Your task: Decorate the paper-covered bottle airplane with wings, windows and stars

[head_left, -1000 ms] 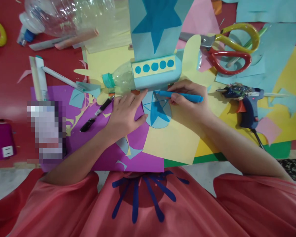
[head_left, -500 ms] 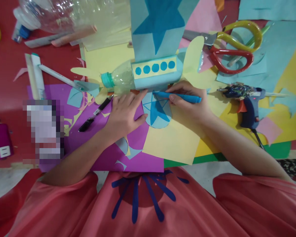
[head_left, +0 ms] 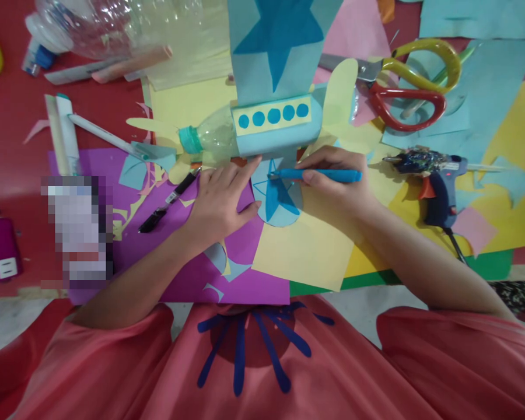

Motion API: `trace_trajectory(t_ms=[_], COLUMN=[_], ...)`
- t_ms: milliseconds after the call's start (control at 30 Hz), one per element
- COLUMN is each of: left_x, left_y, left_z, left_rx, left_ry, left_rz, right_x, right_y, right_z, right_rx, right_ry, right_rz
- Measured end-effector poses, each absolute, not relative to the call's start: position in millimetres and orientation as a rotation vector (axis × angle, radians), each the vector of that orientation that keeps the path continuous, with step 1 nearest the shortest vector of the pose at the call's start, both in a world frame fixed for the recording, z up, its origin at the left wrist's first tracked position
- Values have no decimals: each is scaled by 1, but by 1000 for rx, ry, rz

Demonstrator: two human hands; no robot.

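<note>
My right hand (head_left: 336, 175) is closed around a blue marker (head_left: 328, 175), its tip on a star drawn on a light blue paper wing (head_left: 284, 219). The star's lower part is filled in blue; its upper and side points show mostly as outlines. My left hand (head_left: 223, 195) lies flat with fingers spread, its fingertips at the wing's left edge. Just beyond is a plastic bottle (head_left: 216, 133) with a green cap, wrapped in light blue paper with a strip of blue dots. Another wing (head_left: 249, 70), bearing a large blue star, extends from its far side.
Scissors (head_left: 409, 87) and a blue glue gun (head_left: 440, 181) lie at right. A black pen (head_left: 168, 201) rests on purple paper (head_left: 179, 280) among scraps. Further left are a white marker (head_left: 67, 134) and a blurred-out phone-like object (head_left: 79, 233). Clear plastic bottles (head_left: 100, 26) lie at the back left.
The marker tip has moved slightly down and left over the star, and more of the upper middle looks coloured. My left hand stays in place.
</note>
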State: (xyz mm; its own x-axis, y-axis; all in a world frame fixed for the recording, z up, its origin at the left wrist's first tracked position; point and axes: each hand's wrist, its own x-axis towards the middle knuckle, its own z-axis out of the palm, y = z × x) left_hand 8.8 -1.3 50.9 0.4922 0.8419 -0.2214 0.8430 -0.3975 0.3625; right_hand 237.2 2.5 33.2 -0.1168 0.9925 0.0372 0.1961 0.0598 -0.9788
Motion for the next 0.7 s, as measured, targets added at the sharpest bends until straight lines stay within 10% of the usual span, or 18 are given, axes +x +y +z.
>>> trace_trajectory(t_ms=[700], left_x=[10], left_y=[-1], left_z=[54], left_rx=[2294], left_ry=[1406], left_rz=[-46], right_x=[235], right_y=[1], right_z=[31], right_rx=[-1333], right_ry=[-1428], right_rz=[1089])
